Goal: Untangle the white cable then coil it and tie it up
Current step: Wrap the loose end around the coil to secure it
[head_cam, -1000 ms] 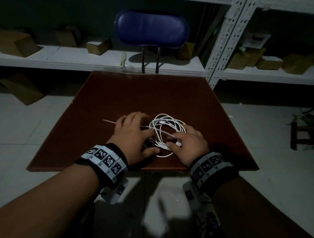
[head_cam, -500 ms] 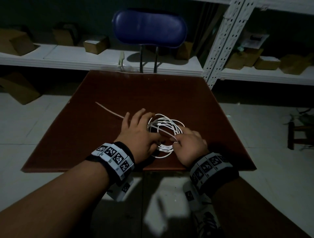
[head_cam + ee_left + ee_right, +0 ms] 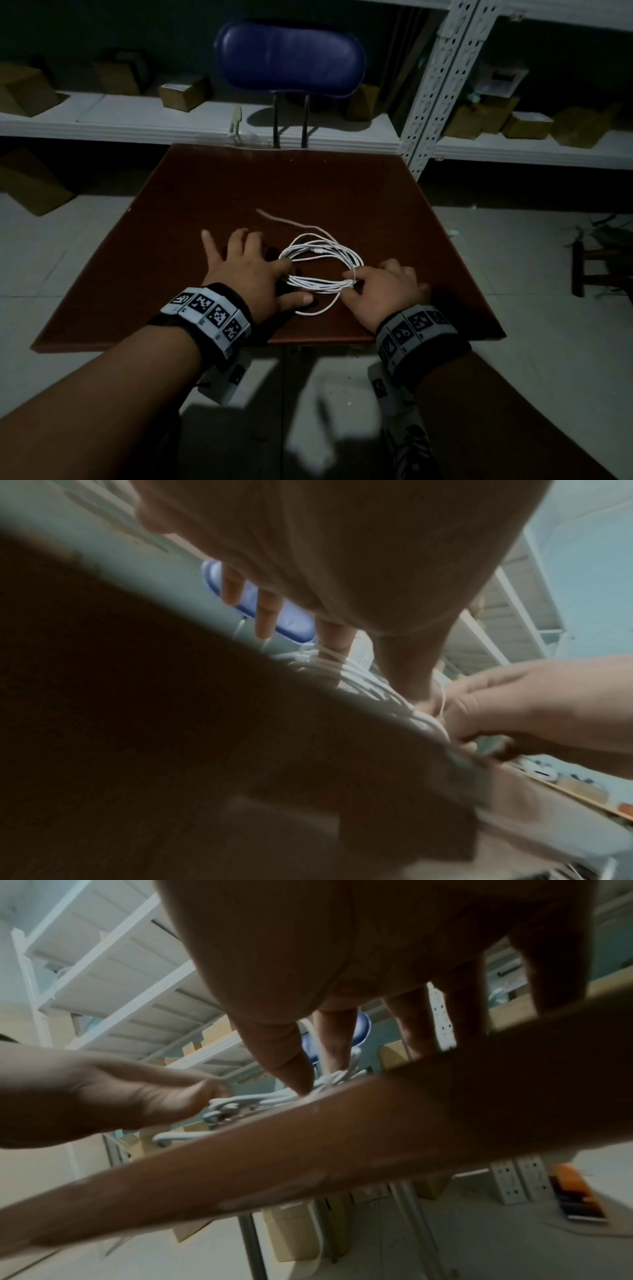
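Head view: the left hand (image 3: 248, 274) is laid flat with fingers spread and straight, its index finger and thumb touching the left edge of the white cable (image 3: 322, 263), nothing being gripped. The right hand (image 3: 383, 291) is seen with thumb and forefinger pinched on the bundled strands at the coil's right side, its other fingers curled toward the surface; the right wrist view is blurred, so the pinch is judged mainly from above. The cable lies coiled between the two hands on the brown table (image 3: 308, 185), one loose end trailing away beyond the left hand. A blue chair (image 3: 289, 58) stands past the table, before white shelves (image 3: 171, 120) bearing cardboard boxes (image 3: 183, 92). Marker-patterned bands are worn on both wrists; no writing can be read.
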### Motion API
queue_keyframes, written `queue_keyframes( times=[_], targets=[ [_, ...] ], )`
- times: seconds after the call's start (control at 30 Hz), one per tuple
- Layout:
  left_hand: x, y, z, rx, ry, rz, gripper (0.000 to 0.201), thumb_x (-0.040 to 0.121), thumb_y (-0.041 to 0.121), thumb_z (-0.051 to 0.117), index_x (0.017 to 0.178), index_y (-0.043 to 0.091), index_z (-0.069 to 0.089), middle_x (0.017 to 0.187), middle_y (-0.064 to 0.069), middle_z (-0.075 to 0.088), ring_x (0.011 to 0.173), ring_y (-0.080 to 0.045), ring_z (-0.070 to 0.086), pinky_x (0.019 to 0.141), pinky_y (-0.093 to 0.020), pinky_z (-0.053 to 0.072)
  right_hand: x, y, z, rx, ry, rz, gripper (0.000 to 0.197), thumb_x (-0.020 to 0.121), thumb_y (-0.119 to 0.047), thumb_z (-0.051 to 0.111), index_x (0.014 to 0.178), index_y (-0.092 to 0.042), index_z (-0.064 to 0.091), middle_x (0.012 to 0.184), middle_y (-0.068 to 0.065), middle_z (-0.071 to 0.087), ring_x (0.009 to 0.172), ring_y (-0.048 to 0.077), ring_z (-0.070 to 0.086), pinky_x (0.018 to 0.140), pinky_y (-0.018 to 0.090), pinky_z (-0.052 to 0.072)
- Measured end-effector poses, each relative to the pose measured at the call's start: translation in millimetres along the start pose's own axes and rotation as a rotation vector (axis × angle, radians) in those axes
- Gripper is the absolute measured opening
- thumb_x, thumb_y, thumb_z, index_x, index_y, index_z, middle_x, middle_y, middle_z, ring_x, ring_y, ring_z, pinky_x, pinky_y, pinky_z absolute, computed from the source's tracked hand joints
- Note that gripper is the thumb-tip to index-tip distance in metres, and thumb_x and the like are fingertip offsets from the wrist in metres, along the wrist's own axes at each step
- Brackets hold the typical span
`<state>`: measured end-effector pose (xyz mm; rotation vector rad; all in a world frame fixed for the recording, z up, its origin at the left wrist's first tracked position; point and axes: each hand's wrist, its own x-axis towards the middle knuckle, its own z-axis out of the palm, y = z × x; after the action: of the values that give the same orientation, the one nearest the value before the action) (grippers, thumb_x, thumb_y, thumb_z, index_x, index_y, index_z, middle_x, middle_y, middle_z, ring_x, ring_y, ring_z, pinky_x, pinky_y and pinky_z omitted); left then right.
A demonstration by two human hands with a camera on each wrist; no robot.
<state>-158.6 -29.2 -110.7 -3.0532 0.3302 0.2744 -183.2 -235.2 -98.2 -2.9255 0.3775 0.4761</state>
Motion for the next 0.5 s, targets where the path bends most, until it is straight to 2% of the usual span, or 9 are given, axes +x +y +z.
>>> queue_keyframes(
  times=[0.1, 0.2, 0.3, 0.37, 0.5],
  targets=[
    [-1.0, -5.0, -3.2, 0.013, -0.078, -0.027, 0.094, 0.048, 0.103, 0.033, 0.129, 0.055, 0.041, 0.151, -0.012, 0.026, 0.145, -0.042, 0.008, 0.104, -0.080, -0.006, 2.3, -0.6, 0.5, 0.010, 0.006, 0.011, 0.043, 0.085, -0.065, 0.048, 0.126, -0.055, 0.054, 0.138, 0.002, 0.045, 0.127, 0.029, 0.040, 0.102, 0.052, 0.033],
    [-0.8, -12.2, -3.8, -0.003, -0.110, 0.018, 0.099, 0.042, 0.101, 0.045, 0.129, 0.054, 0.041, 0.148, -0.010, 0.028, 0.145, -0.041, 0.010, 0.107, -0.079, -0.005, 3.9, -1.3, 3.3, 0.018, 0.017, -0.034, 0.044, 0.083, -0.067, 0.050, 0.125, -0.054, 0.055, 0.140, 0.002, 0.044, 0.129, 0.029, 0.039, 0.103, 0.051, 0.033],
    [0.5, -23.1, 0.1, -0.055, -0.068, 0.075, 0.086, 0.049, 0.095, 0.053, 0.124, 0.053, 0.047, 0.147, -0.005, 0.028, 0.145, -0.037, 0.009, 0.110, -0.075, -0.003, 3.0, -1.8, 6.8, 0.034, 0.009, -0.113, 0.040, 0.083, -0.067, 0.054, 0.121, -0.055, 0.056, 0.152, -0.004, 0.036, 0.138, 0.026, 0.032, 0.108, 0.051, 0.031],
    [1.3, -26.3, 2.4, -0.121, -0.009, 0.104, 0.071, 0.056, 0.089, 0.059, 0.116, 0.051, 0.056, 0.142, -0.001, 0.032, 0.142, -0.033, 0.012, 0.114, -0.070, 0.002, 1.8, -2.8, 8.8, 0.037, 0.002, -0.172, 0.041, 0.084, -0.066, 0.054, 0.123, -0.053, 0.056, 0.157, -0.009, 0.032, 0.142, 0.024, 0.028, 0.111, 0.052, 0.029],
    [4.5, -22.9, 3.2, -0.160, 0.095, 0.110, 0.044, 0.067, 0.073, 0.067, 0.102, 0.046, 0.066, 0.138, 0.004, 0.037, 0.137, -0.028, 0.019, 0.113, -0.059, 0.016, 1.0, -6.3, 10.4, 0.017, 0.003, -0.251, 0.045, 0.086, -0.065, 0.054, 0.127, -0.048, 0.056, 0.155, -0.015, 0.036, 0.141, 0.021, 0.032, 0.113, 0.051, 0.027]
  ],
)
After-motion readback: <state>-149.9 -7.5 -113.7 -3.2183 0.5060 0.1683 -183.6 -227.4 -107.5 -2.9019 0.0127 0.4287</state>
